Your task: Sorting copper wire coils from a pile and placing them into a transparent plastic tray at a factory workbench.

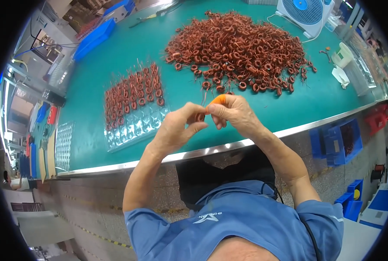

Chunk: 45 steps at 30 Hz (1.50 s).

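Note:
Over the near part of the green table, both my hands meet around one copper-wound ring coil (pixel 199 116) with wire leads. My left hand (pixel 176 124) pinches the coil between thumb and fingers. Touching its wire end, my right hand (pixel 233 112) is closed too, with an orange cover on a finger. A large heap of similar ring coils (pixel 237 48) lies just beyond my hands. To the left, a clear plastic tray (pixel 135 130) holds rows of coils standing with leads up; its nearest pockets hold none.
A white and blue fan (pixel 302 13) stands at the back right. Pliers (pixel 157 15) lie at the back, near a blue bin (pixel 96 39). Another clear tray (pixel 64 145) sits at the left edge. Blue crates (pixel 339 143) stand on the floor at right.

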Motion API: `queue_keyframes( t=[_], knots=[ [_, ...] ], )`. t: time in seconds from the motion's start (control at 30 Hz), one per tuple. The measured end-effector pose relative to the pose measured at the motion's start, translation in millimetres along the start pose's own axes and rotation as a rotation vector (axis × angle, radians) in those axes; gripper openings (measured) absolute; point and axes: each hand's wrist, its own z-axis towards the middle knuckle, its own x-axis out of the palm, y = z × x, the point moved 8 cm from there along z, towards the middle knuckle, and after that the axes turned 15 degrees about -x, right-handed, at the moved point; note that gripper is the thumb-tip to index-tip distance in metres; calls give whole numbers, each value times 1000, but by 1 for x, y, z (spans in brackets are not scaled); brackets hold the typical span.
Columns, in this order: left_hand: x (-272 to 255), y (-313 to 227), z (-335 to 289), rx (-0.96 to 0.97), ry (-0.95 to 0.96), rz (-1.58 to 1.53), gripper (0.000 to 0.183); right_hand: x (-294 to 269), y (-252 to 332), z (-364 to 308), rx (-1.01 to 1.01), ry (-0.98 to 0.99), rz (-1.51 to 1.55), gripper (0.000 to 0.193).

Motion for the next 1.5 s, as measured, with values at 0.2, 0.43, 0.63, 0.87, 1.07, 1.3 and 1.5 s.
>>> queue_keyframes(
  t=[0.2, 0.43, 0.63, 0.87, 1.07, 1.3, 1.5],
  knots=[
    [10, 0, -12, -41, 103, 86, 29, 6, -20, -8, 137, 101, 25, 24],
    [21, -13, -25, 209, -6, 647, 27, 9, -27, -9, 234, 128, -31, 23],
    [20, 0, -18, 148, -226, 604, 24, 12, -4, 13, 8, 41, -381, 21],
    [7, -11, -23, 337, -309, 787, 25, 19, 2, 19, -2, 60, -300, 26],
    [13, -12, -25, 404, -289, 1085, 20, 19, -24, 21, 112, 71, -190, 24],
    [-20, 11, -17, -44, -337, 152, 21, 28, 10, 22, -127, -106, -358, 20],
    [-6, 29, -19, -14, -166, -673, 19, 28, 4, 21, -130, -108, -88, 19]
  ],
)
